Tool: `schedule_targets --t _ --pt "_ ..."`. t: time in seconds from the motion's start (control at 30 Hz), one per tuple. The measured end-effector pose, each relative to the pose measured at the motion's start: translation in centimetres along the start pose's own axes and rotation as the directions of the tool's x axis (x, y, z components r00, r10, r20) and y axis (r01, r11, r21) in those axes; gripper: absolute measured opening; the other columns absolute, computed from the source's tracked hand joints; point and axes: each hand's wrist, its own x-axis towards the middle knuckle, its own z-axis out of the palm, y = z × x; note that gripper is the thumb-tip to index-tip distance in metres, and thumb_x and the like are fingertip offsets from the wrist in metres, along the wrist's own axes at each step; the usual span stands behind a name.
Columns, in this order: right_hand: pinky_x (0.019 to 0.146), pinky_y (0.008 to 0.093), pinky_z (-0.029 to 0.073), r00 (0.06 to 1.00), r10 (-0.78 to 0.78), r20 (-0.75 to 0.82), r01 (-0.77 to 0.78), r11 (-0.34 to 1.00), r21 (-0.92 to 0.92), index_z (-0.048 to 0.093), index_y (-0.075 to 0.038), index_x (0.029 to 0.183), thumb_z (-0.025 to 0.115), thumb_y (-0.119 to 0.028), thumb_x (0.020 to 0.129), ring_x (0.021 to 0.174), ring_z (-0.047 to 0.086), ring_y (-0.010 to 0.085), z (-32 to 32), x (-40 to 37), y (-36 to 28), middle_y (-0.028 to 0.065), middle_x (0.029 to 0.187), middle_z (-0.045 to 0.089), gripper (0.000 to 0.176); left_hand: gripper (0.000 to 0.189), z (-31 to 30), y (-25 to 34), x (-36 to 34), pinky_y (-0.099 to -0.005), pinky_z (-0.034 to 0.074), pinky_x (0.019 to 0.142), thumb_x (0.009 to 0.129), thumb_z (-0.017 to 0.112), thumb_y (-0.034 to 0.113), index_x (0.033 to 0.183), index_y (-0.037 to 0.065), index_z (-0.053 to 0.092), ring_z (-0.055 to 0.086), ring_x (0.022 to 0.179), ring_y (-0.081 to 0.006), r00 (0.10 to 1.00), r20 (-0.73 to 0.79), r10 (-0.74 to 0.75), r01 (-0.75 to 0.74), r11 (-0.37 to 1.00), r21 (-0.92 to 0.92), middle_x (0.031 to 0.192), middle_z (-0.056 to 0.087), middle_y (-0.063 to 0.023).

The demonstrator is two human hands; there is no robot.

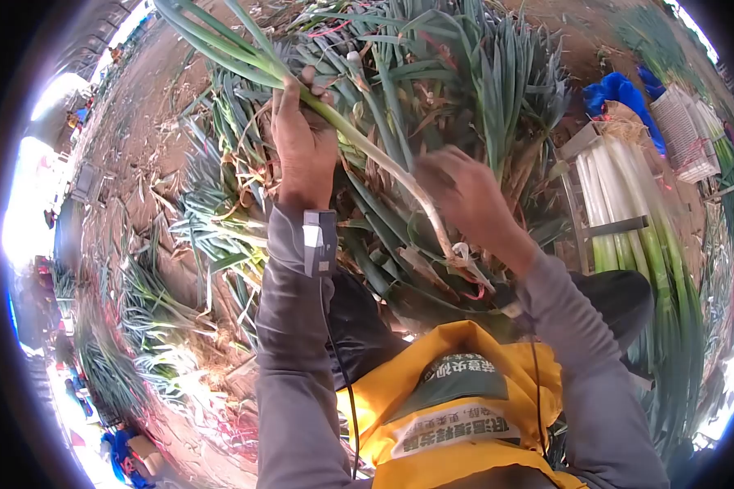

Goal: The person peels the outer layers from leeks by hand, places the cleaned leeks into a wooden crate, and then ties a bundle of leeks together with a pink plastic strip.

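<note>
My left hand (306,147) is closed around a long green onion (367,147), gripping it where the green leaves begin. The stalk slants down to the right, with its root end near my right knee. Close beside the lower stalk is my right hand (465,196), blurred by motion; its fingers are too smeared to read. Beneath both hands lies a big heap of untrimmed green onions (497,81) with dry, brownish outer leaves.
To the right, peeled green onions (616,187) with white stalks lie in a metal-framed holder (575,212). A white crate (685,134) and blue plastic (624,98) are beyond. Loose green onions (151,285) and husks litter the ground at left. A yellow apron (457,407) covers my lap.
</note>
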Motion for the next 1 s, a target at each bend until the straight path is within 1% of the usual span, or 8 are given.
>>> schedule_targets --t 0.23,0.33,0.57,0.63,0.73,0.9,0.97,1.0 --pt "0.076 0.0464 0.049 0.998 -0.050 -0.035 0.048 0.998 -0.045 0.073 0.000 0.101 0.067 -0.017 0.090 0.087 0.065 0.0412 3.0 5.6 -0.3 0.0194 0.095 0.067 0.021 0.020 1.1 -1.1 -1.0 -0.0340 0.051 0.080 0.106 0.052 0.015 0.120 0.001 0.053 0.057 0.086 -0.0183 0.993 0.096 -0.069 0.071 0.997 -0.026 0.107 0.062 -0.0098" --pt "0.078 0.0382 0.052 0.999 -0.035 0.005 0.035 0.992 -0.123 0.073 0.000 0.109 0.068 -0.009 0.088 0.086 0.069 0.0343 3.0 5.9 0.1 0.0189 0.095 0.068 0.023 0.022 1.5 -1.2 -1.4 -0.0335 0.051 0.082 0.104 0.054 0.012 0.123 0.000 0.053 0.056 0.087 -0.0180 0.993 0.083 -0.085 0.083 0.996 0.023 0.108 0.062 -0.0091" --pt "0.075 0.0493 0.049 0.998 0.004 0.070 0.014 0.969 -0.248 0.069 0.003 0.091 0.067 -0.019 0.084 0.087 0.063 0.0461 2.2 6.5 0.7 0.0261 0.086 0.066 0.023 0.023 1.7 -1.0 -1.5 -0.0326 0.052 0.082 0.104 0.057 0.013 0.124 0.003 0.054 0.058 0.088 -0.0181 0.987 0.133 -0.084 0.080 0.996 0.037 0.101 0.060 -0.0072" --pt "0.075 0.0400 0.053 0.964 0.125 0.233 -0.076 0.975 -0.210 0.070 0.001 0.099 0.064 -0.018 0.091 0.078 0.069 0.0258 1.4 6.0 1.4 0.0169 0.083 0.069 0.022 0.023 1.8 -0.2 -1.2 -0.0320 0.054 0.079 0.105 0.055 0.015 0.125 0.004 0.053 0.057 0.085 -0.0173 0.985 0.158 -0.075 0.075 0.997 0.007 0.099 0.059 -0.0073" --pt "0.073 0.0358 0.053 0.988 0.140 0.072 -0.135 0.988 -0.069 0.070 0.001 0.107 0.066 -0.019 0.093 0.073 0.064 0.0169 1.6 2.0 6.5 0.0140 0.080 0.068 0.025 0.019 0.9 1.0 -0.4 -0.0312 0.055 0.076 0.107 0.051 0.018 0.121 0.005 0.051 0.055 0.080 -0.0155 0.987 0.143 -0.073 0.088 0.991 -0.101 0.095 0.058 -0.0066" --pt "0.063 0.0275 0.051 0.954 0.284 0.092 -0.295 0.942 0.157 0.070 0.001 0.117 0.067 -0.016 0.095 0.066 0.061 0.0120 1.5 -0.7 3.0 0.0086 0.081 0.066 0.027 0.016 1.1 0.1 -0.4 -0.0298 0.051 0.074 0.108 0.050 0.020 0.116 0.007 0.052 0.053 0.078 -0.0146 0.992 0.124 -0.037 0.052 0.992 -0.119 0.092 0.056 -0.0060" --pt "0.060 0.0279 0.051 0.994 0.060 0.091 -0.062 0.998 0.013 0.070 0.003 0.115 0.065 -0.015 0.096 0.064 0.060 0.0115 2.4 -0.1 3.1 0.0084 0.084 0.065 0.026 0.015 1.4 0.1 -0.3 -0.0299 0.050 0.073 0.107 0.051 0.019 0.115 0.006 0.052 0.053 0.079 -0.0149 0.991 0.126 -0.031 0.047 0.991 -0.122 0.093 0.056 -0.0063" --pt "0.060 0.0293 0.051 0.953 0.245 0.181 -0.272 0.951 0.145 0.068 0.005 0.116 0.064 -0.013 0.096 0.063 0.061 0.0130 2.3 -0.2 2.4 0.0103 0.085 0.064 0.027 0.014 1.2 0.2 -0.3 -0.0300 0.049 0.073 0.107 0.052 0.018 0.115 0.006 0.052 0.053 0.079 -0.0151 0.994 0.112 -0.014 0.028 0.991 -0.128 0.093 0.056 -0.0066"
